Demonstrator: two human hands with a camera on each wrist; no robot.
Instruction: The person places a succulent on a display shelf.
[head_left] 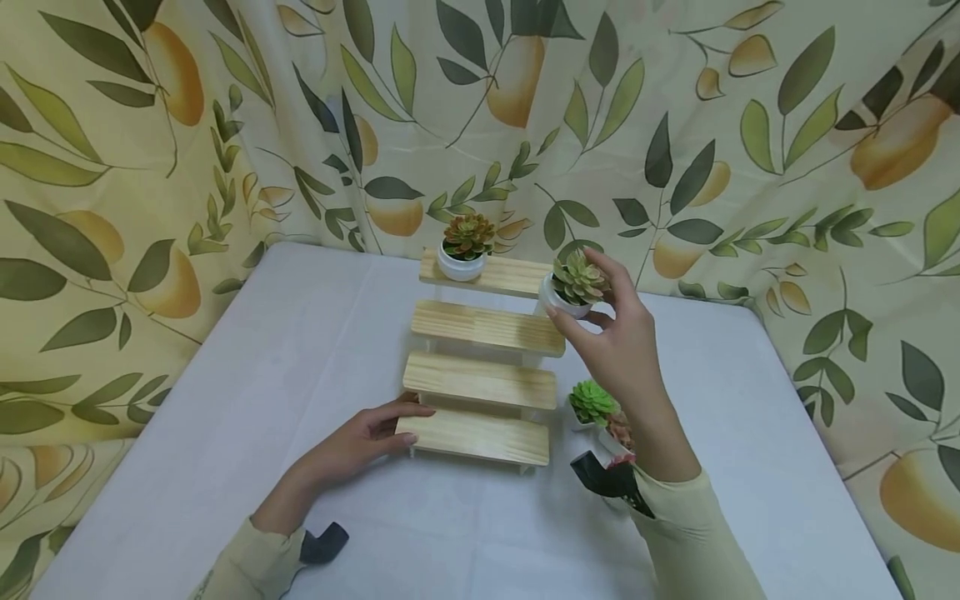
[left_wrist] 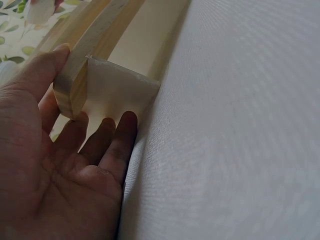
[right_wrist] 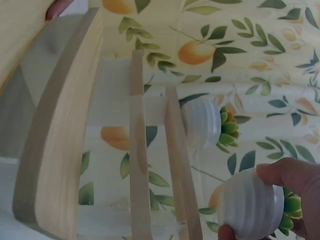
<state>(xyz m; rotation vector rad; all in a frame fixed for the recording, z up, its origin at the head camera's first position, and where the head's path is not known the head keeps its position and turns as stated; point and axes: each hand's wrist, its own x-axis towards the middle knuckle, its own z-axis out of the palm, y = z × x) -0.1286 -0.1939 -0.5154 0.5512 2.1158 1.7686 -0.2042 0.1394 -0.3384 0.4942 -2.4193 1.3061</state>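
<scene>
My right hand (head_left: 626,337) grips a pale green succulent in a small white pot (head_left: 566,296), thumb on one side and fingers on the other. It is by the right end of the top step of a four-step wooden display stand (head_left: 480,379); in the right wrist view the ribbed pot (right_wrist: 250,205) stands apart from the boards. On that top step, toward the left, sits a reddish-green succulent in a white pot (head_left: 461,265). My left hand (head_left: 360,437) holds the left end of the lowest step, thumb on top and fingers around the board's end (left_wrist: 72,92).
Right of the stand, partly behind my right forearm, are a bright green potted succulent (head_left: 592,402) and a reddish one (head_left: 621,433), with something pink below. A white cloth (head_left: 322,317) covers the table. A leaf-and-fruit patterned curtain (head_left: 480,142) hangs behind it.
</scene>
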